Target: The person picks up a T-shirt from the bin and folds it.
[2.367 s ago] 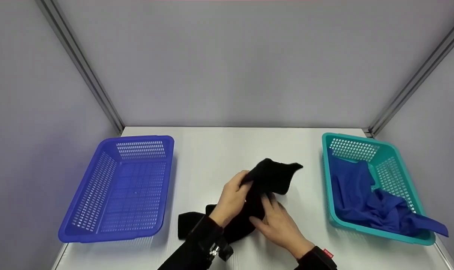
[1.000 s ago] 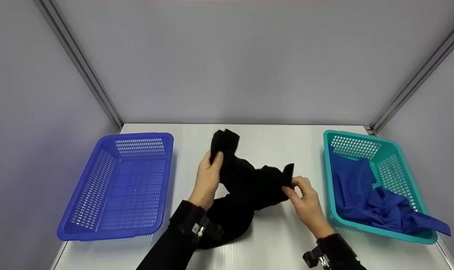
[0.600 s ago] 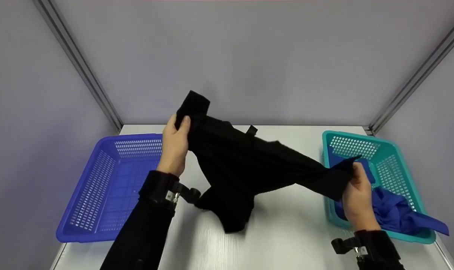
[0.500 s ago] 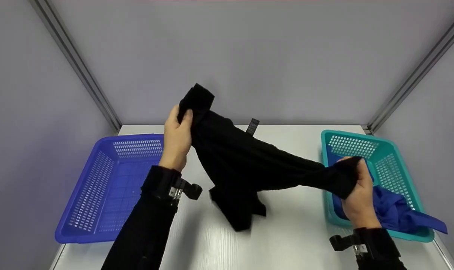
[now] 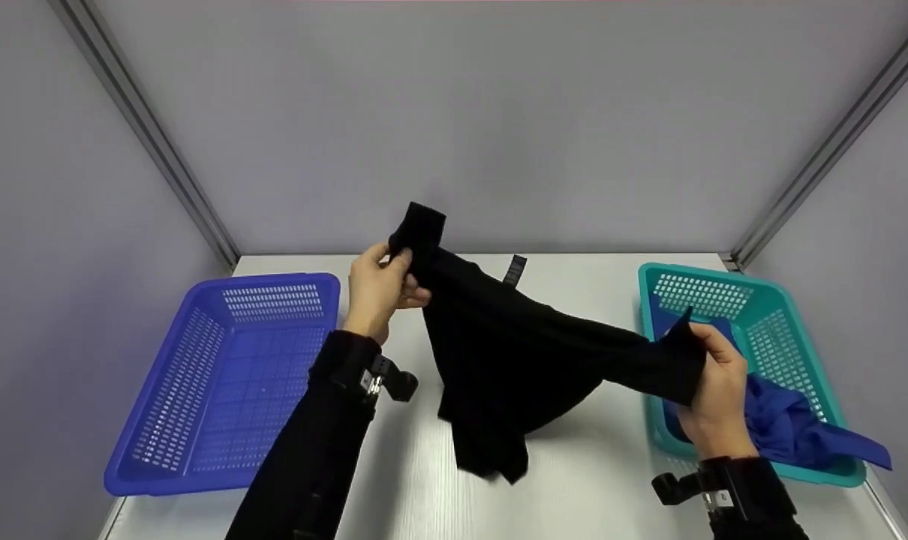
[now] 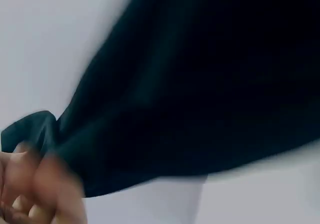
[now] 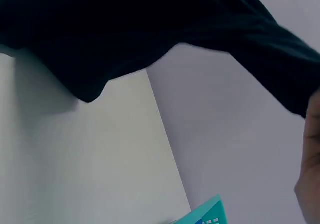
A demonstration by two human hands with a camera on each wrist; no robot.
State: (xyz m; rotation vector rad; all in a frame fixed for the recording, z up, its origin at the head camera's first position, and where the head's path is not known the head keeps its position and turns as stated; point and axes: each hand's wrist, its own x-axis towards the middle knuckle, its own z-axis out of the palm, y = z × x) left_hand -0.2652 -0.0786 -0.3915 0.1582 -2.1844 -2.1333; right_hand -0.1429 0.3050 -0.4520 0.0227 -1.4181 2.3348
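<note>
A black garment (image 5: 529, 352) hangs stretched between both hands over the table, with a small printed label (image 5: 514, 270) sticking up from its upper edge. My left hand (image 5: 379, 289) pinches one end between thumb and forefinger, and a folded flap stands up above the fingertips. At the other end, lower and to the right, my right hand (image 5: 717, 397) grips a narrow part in front of the teal basket. In the left wrist view the cloth (image 6: 210, 93) is blurred, with curled fingers (image 6: 60, 189) at its corner. The right wrist view shows its drooping lower edge (image 7: 90, 86).
A blue basket (image 5: 320, 420) with nothing in it stands at the left of the white table (image 5: 574, 487). On the right, the teal basket (image 5: 792, 315) holds crumpled blue cloth (image 5: 792, 427), one end hanging over its rim. Grey panels (image 5: 484, 127) enclose the back and sides.
The black garment was bunched low at mid-table, then lifted and pulled wide between both hands. Lately my left hand has shifted right and down, some fingers loosening from the cloth.
</note>
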